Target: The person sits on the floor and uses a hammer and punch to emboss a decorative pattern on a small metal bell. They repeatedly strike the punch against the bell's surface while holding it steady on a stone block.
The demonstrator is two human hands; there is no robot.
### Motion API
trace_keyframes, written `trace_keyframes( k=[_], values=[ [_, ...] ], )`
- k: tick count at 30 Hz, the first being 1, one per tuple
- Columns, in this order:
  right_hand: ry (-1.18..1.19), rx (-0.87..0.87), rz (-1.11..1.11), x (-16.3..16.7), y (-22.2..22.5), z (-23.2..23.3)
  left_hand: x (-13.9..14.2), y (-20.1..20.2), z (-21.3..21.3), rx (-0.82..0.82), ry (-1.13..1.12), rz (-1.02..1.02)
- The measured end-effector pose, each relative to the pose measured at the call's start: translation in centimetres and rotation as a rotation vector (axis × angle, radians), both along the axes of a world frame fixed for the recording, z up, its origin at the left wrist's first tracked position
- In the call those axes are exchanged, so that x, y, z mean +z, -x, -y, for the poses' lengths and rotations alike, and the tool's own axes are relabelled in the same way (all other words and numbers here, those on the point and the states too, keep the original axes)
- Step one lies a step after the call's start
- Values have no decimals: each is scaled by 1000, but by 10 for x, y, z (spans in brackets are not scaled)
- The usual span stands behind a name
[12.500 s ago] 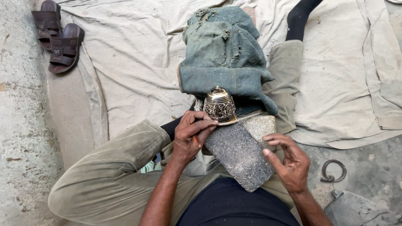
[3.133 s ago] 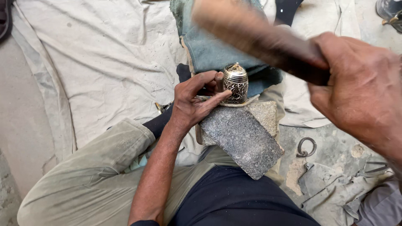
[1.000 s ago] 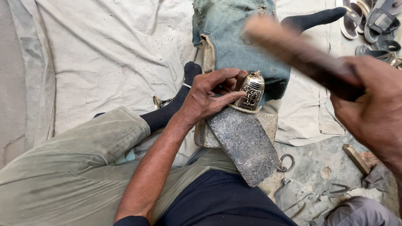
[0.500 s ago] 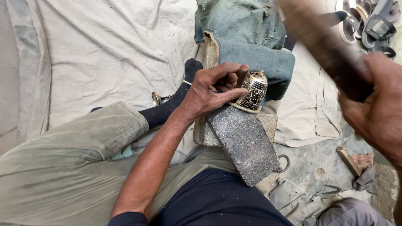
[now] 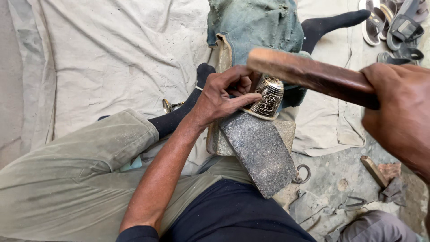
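My left hand [image 5: 226,96] grips a small engraved brass bell-shaped piece [image 5: 268,97] and steadies it on the upper end of a grey stone block [image 5: 260,152] that slopes down toward my lap. My right hand [image 5: 398,112] is closed around a thick wooden stick [image 5: 309,76], held across just above the brass piece. A second, paler stone slab [image 5: 284,130] lies under the grey block. A folded blue denim cloth [image 5: 255,24] lies just beyond the brass piece.
I sit on a pale cloth sheet [image 5: 107,58] with legs in olive trousers [image 5: 76,170] and black socks [image 5: 336,20]. Several sandals [image 5: 394,27] lie at the top right. A metal ring [image 5: 303,172], a small wooden tool [image 5: 374,170] and scraps lie on the concrete at right.
The wooden stick in my right hand has swung down from the upper right to just above the brass piece. My left hand keeps the piece on the stone.
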State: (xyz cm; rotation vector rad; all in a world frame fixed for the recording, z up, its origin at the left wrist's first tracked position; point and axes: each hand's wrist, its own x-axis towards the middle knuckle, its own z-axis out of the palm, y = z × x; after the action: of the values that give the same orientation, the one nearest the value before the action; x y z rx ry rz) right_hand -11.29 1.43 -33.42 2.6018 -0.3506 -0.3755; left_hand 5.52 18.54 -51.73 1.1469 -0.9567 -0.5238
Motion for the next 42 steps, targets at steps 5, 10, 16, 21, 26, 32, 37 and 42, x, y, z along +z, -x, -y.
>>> trace_keyframes(
  k=[5, 10, 16, 21, 26, 32, 37, 42],
  values=[
    [-213, -94, 204, 3, 8, 3, 2, 7, 6, -14, 61, -73],
    [-411, -213, 327, 7, 9, 6, 3, 12, 15, -20, 57, -27],
    [53, 4, -29, 3, 29, 28, 0, 26, 23, 73, 31, -20],
    [-527, -267, 453, -44, 73, 54, -4, 29, 15, 222, 137, -376],
    [-1434, -701, 964, -103, 115, 71, 4, 61, 23, 170, -190, -59],
    [-1463, -649, 835, -96, 163, 80, 21, 109, 61, 76, -137, 298],
    [-779, -370, 666, -68, 186, 82, 25, 127, 82, 110, -229, 449],
    [-650, -153, 719, -51, 186, 86, 23, 138, 89, 175, -226, 476]
  ],
)
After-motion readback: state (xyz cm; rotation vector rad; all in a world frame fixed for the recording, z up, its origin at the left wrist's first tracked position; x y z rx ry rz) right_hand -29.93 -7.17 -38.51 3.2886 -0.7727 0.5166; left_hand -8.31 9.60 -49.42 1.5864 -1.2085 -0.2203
